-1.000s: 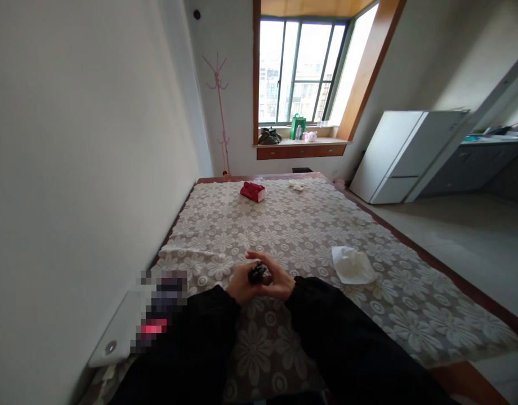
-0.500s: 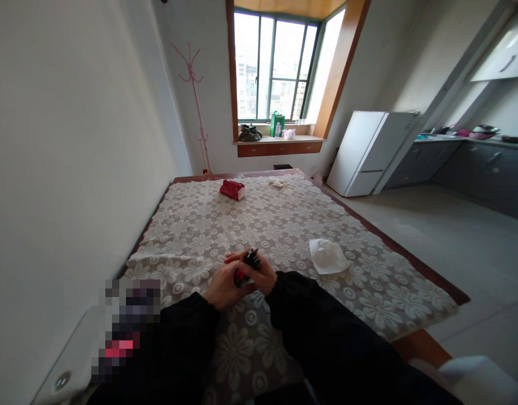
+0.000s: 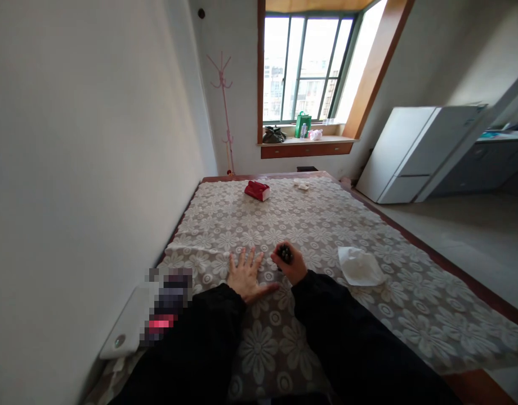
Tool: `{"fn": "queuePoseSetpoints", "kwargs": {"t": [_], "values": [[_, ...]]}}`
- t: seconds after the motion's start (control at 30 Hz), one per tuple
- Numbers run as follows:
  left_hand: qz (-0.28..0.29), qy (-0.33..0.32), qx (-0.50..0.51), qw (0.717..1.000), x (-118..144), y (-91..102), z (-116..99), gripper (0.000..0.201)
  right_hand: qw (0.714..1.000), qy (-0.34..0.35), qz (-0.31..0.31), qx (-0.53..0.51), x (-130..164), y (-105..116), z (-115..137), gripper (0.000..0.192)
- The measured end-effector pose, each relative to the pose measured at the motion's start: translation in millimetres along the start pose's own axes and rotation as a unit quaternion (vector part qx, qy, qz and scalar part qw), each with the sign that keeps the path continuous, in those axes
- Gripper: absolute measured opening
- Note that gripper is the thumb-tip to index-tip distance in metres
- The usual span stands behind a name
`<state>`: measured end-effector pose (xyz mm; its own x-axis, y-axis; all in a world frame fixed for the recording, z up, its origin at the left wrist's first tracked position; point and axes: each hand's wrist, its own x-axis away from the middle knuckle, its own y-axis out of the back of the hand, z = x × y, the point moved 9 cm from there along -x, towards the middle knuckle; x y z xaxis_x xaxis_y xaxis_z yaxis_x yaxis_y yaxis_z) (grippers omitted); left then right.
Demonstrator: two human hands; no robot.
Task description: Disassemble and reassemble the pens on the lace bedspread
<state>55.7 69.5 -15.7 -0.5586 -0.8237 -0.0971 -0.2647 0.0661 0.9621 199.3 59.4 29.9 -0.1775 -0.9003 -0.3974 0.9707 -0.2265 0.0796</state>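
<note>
My left hand [image 3: 246,278] lies flat on the patterned tablecloth [image 3: 259,337], fingers spread and nothing in it. Just to its right, my right hand [image 3: 296,269] is wrapped round a bundle of dark pen-like sticks [image 3: 285,253]. Their rounded ends poke up above the fist, while the lower part is hidden by the fingers and palm. The exact kind is too small to make out. To the right of the right forearm lies a crumpled white tissue [image 3: 358,267].
A red tissue pack [image 3: 257,190] and a small pale item [image 3: 301,185] lie toward the table's far end. At the left, a white device [image 3: 124,329] sits by the wall beside a blurred patch [image 3: 172,304]. A fridge [image 3: 398,154] stands beyond the table's right side.
My hands have come apart. The left hand has flattened onto the cloth, and the right hand now holds the bundle alone. The view has turned left.
</note>
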Motion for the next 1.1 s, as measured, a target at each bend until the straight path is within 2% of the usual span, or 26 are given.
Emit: {"fn": "queuePoseSetpoints", "kwargs": {"t": [0.13, 0.23, 0.3, 0.37, 0.43, 0.5, 0.57, 0.63, 0.73, 0.83, 0.97, 1.1], "values": [[0.002, 0.014, 0.001, 1.000, 1, 3.8, 2, 0.090, 0.998, -0.037, 0.053, -0.005, 1, -13, -24, 0.023], [0.000, 0.047, -0.024, 0.999, 2, 4.4, 6, 0.088, 0.996, -0.061, 0.064, 0.022, 3, -14, -39, 0.023], [0.001, 0.066, -0.043, 0.997, 3, 3.3, 8, 0.090, 0.994, -0.052, 0.068, 0.062, 0, -11, -41, 0.022], [0.001, 0.070, -0.052, 0.996, 3, 2.1, 7, 0.093, 0.983, -0.018, 0.095, 0.155, -12, -12, -36, 0.019], [-0.005, 0.071, -0.054, 0.996, 3, 2.6, 7, 0.098, 0.943, 0.022, 0.140, 0.300, -33, -17, -29, 0.017], [-0.015, 0.076, -0.050, 0.996, 3, 5.3, 8, 0.101, 0.877, 0.039, 0.183, 0.443, -60, -25, -28, 0.018], [-0.021, 0.086, -0.040, 0.995, 3, 8.0, 10, 0.101, 0.810, 0.054, 0.241, 0.531, -85, -39, -31, 0.027], [-0.022, 0.099, -0.028, 0.994, 3, 9.5, 14, 0.100, 0.793, 0.057, 0.269, 0.543, -104, -53, -35, 0.032], [-0.031, 0.124, -0.020, 0.992, 3, 10.5, 21, 0.099, 0.782, 0.050, 0.300, 0.545, -108, -68, -51, 0.049], [-0.053, 0.137, -0.022, 0.989, 3, 9.8, 26, 0.099, 0.778, 0.054, 0.306, 0.545, -93, -70, -68, 0.058], [-0.065, 0.129, -0.015, 0.989, 2, 5.3, 26, 0.096, 0.794, 0.116, 0.273, 0.532, -74, -57, -70, 0.055], [-0.077, 0.114, 0.009, 0.991, 1, 8.6, 26, 0.086, 0.807, 0.162, 0.235, 0.517, -64, -44, -59, 0.037]]}}
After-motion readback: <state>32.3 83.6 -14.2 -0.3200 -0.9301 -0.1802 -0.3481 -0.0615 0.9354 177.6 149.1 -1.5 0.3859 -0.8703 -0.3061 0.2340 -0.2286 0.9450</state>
